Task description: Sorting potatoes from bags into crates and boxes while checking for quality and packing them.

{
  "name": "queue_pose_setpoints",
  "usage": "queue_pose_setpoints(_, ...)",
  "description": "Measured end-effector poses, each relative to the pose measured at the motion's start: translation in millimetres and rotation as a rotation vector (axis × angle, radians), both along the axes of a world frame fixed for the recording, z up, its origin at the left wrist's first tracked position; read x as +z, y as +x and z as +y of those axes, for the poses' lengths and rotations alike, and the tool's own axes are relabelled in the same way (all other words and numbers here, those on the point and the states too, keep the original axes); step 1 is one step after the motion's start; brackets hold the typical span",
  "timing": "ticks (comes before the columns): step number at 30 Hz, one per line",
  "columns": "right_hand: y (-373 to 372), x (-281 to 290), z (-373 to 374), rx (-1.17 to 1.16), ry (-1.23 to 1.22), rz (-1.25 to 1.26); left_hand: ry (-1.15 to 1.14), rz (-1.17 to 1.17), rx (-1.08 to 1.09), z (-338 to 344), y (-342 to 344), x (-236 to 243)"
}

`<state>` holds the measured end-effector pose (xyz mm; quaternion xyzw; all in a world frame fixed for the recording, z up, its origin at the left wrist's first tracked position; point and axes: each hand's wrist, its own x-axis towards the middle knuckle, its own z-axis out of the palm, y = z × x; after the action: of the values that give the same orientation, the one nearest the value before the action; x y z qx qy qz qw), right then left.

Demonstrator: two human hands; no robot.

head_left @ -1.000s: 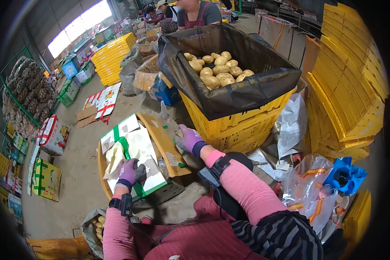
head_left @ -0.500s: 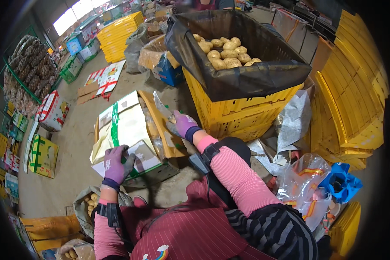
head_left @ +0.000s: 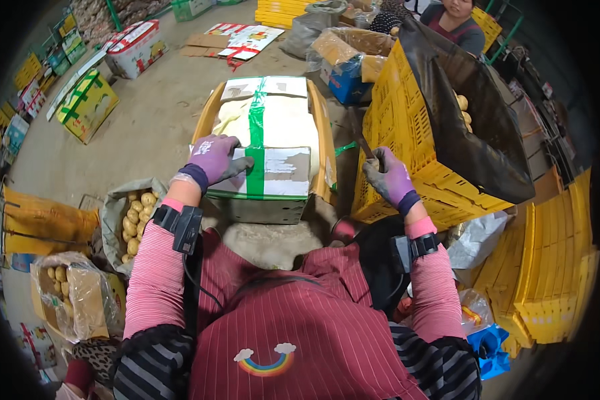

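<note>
A cardboard box [head_left: 283, 175] stands in front of me, with green tape [head_left: 255, 119] along its middle and cream paper [head_left: 292, 127] showing between its white-grey end flaps. Its brown side flaps stand up at both sides. My left hand [head_left: 215, 159], in a purple and grey glove, rests on the near left part of the box top with fingers apart. To the right of the box, my gloved right hand [head_left: 391, 177] is closed round a knife [head_left: 361, 137], its blade pointing away from me, beside the yellow crate. The handle is mostly hidden in the glove.
Stacked yellow crates [head_left: 400, 113] with a black liner [head_left: 470, 127] hold potatoes on the right. A sack of potatoes [head_left: 139, 217] and a plastic-lined potato box [head_left: 67, 293] sit left. Another person [head_left: 455, 30] is beyond the crates. Flattened cardboard [head_left: 243, 41] lies on the floor.
The view has swung, so the box now sits straight ahead. My right hand has moved with the knife from the box's right flap out to its right. My left hand stays on the box.
</note>
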<state>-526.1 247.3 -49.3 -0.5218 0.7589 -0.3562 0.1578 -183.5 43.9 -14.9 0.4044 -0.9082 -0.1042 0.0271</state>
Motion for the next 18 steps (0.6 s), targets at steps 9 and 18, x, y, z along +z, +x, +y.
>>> queue_pose_setpoints(9,64.6,83.1,-73.2,0.412,0.069,0.528,-0.184,0.144,-0.038,4.4,19.3,-26.5)
queue_pose_setpoints(18,120.6,65.2,-146.6,0.525,0.083,1.184,-0.253,0.275,-0.056,6.2,24.0,-38.7)
